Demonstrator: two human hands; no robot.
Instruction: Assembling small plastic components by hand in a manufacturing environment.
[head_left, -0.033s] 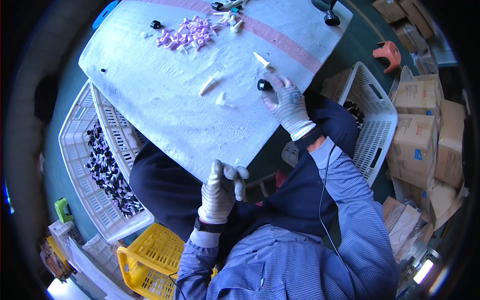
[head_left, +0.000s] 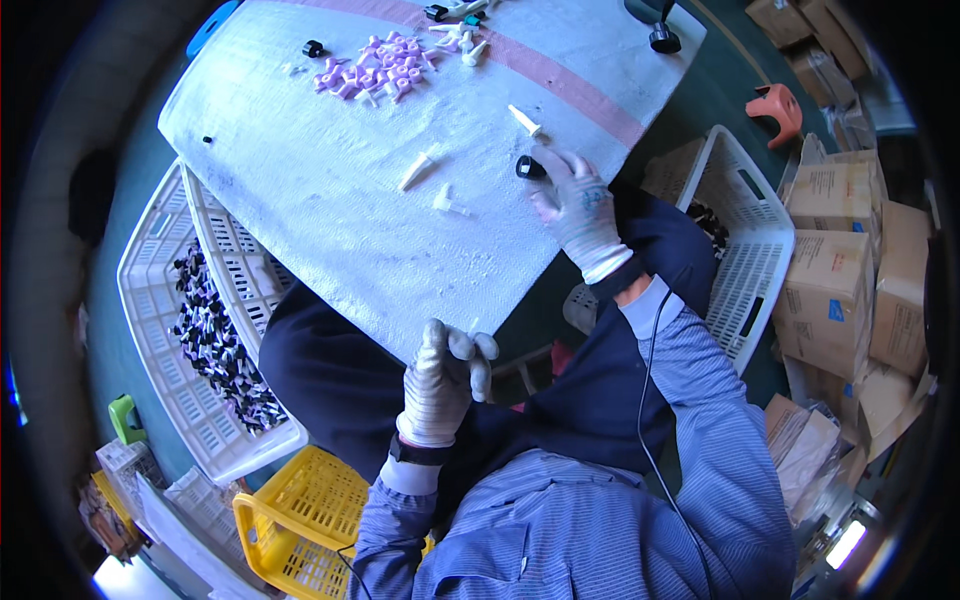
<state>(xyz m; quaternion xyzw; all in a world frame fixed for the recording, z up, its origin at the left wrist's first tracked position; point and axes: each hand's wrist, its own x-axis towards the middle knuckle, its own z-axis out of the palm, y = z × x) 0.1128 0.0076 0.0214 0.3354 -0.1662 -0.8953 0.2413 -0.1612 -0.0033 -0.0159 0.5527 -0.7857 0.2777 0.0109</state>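
Note:
My right hand [head_left: 583, 210], in a white knitted glove, reaches over the right part of the table. Its fingertips are closed on a short black cap [head_left: 529, 168] with a pale mark on its end; the thumb sits lower. Just beyond lies a white tapered nozzle [head_left: 524, 121]. To its left on the tabletop are another white nozzle [head_left: 415, 171] and a small white branched piece [head_left: 450, 201]. My left hand [head_left: 447, 375], also gloved, is at the table's near corner with its fingers curled toward the thumb. Whatever it may hold is hidden.
A pile of pink-lilac plastic pieces [head_left: 375, 68] lies toward the far side of the white-covered table [head_left: 330, 215]. White crates stand left [head_left: 140, 270] and right [head_left: 765, 235], the left one containing many black-and-lilac parts. A yellow basket [head_left: 300, 490], cardboard boxes [head_left: 825, 275] and an orange stool [head_left: 776, 110] surround it.
The fingers of my right hand shift a little, and the black cap moves very slightly to the right with them. My left hand stays in place.

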